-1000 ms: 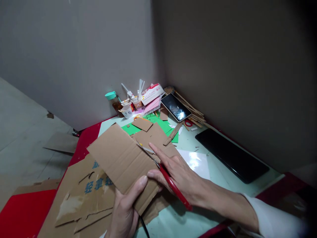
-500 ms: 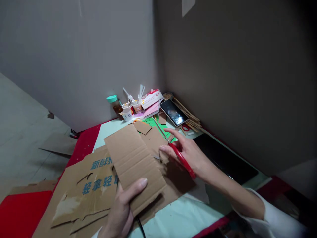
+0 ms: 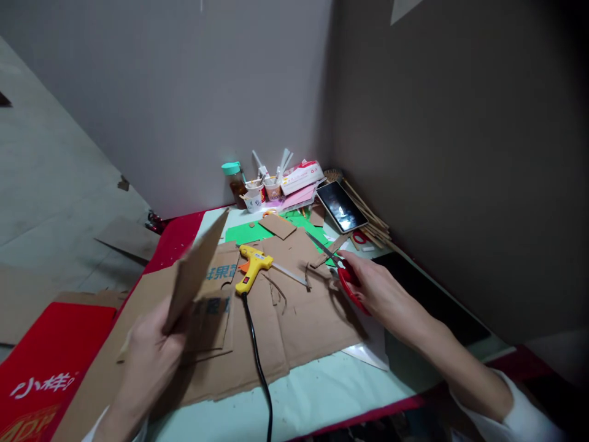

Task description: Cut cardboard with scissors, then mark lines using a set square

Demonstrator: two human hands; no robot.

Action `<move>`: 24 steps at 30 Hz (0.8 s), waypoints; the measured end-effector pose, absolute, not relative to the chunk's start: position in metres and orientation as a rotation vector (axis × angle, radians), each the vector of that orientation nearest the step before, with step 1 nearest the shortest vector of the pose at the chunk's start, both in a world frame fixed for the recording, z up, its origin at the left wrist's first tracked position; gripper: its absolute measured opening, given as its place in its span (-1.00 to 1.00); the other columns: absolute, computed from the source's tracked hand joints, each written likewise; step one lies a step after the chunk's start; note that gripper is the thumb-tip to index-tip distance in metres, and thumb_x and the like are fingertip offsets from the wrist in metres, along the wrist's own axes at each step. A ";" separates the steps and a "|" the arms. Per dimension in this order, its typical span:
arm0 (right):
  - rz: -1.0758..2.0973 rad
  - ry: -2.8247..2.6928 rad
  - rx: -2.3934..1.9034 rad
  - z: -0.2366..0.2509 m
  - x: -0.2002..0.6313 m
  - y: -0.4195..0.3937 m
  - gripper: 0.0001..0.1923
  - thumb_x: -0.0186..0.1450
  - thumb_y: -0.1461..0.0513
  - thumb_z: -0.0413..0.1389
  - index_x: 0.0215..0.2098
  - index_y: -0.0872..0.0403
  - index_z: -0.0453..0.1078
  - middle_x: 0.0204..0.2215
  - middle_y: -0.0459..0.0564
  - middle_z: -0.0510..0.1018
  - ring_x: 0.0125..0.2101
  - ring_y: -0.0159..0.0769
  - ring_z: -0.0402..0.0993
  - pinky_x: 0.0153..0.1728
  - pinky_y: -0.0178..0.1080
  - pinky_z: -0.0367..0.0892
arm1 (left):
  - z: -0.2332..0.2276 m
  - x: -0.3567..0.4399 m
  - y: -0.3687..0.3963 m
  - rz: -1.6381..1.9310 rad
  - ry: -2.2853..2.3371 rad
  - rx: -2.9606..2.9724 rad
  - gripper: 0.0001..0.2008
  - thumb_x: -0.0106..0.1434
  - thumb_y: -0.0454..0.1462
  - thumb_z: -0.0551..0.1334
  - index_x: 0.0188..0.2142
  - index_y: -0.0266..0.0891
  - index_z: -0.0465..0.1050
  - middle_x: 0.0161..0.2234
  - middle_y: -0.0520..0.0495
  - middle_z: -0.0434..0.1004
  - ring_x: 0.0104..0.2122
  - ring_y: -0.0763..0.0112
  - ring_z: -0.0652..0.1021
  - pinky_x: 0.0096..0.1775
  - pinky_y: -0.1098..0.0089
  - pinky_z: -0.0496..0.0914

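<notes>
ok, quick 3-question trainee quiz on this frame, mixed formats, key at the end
1. True or false: the left hand holds a cardboard piece lifted off the table.
2. Multiple choice: what does the right hand grip? A) yellow glue gun B) red-handled scissors C) phone
3. Fill in: the yellow glue gun lies on the flat ______ sheet, its black cord running toward the near table edge.

Key
1. True: the fingers pinch its lower end and it stands tilted, edge toward the camera.
2. B: the red-handled scissors sit low over the table, blades pointing toward the green paper.
3. cardboard
</notes>
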State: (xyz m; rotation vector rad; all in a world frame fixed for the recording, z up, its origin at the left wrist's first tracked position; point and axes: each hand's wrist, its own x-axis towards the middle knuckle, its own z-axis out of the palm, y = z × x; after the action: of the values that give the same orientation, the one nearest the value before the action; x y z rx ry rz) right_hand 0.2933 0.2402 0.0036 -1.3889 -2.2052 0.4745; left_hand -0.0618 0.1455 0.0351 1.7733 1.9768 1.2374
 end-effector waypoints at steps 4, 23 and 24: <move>0.354 -2.267 -1.422 -0.002 0.289 0.249 -0.56 0.42 0.24 -0.11 0.24 0.12 0.19 -0.08 0.18 0.53 -0.10 -0.09 0.46 -0.10 -0.16 0.34 | 0.031 -0.089 0.136 1.200 2.036 2.267 -0.26 0.06 -0.47 0.08 0.21 0.10 0.38 0.27 0.20 0.36 0.27 0.21 0.37 0.39 0.10 0.08; -0.218 -2.311 -1.363 0.014 0.255 0.264 -0.59 0.46 0.16 -0.06 0.16 0.21 0.35 0.09 0.28 0.48 0.07 0.06 0.42 0.11 0.05 0.35 | 0.022 -0.090 0.126 0.650 1.747 3.088 -0.40 0.29 -0.49 0.04 0.33 -0.35 0.19 0.27 -0.34 0.32 0.35 -0.05 0.21 0.33 -0.18 0.04; -0.174 -2.280 -1.305 0.017 0.255 0.260 -0.58 0.47 0.15 -0.09 0.17 0.21 0.35 0.11 0.28 0.47 0.08 0.05 0.43 0.10 0.06 0.37 | 0.023 -0.086 0.126 0.653 1.723 3.097 -0.40 0.29 -0.51 0.03 0.32 -0.35 0.20 0.28 -0.34 0.31 0.35 -0.05 0.20 0.33 -0.18 0.04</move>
State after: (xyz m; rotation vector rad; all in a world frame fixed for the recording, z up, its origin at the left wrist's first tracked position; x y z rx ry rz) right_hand 0.2548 0.2595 0.0172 -1.3048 -2.2803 -0.1737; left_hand -0.0862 0.1262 0.0231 3.0971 1.7232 0.6530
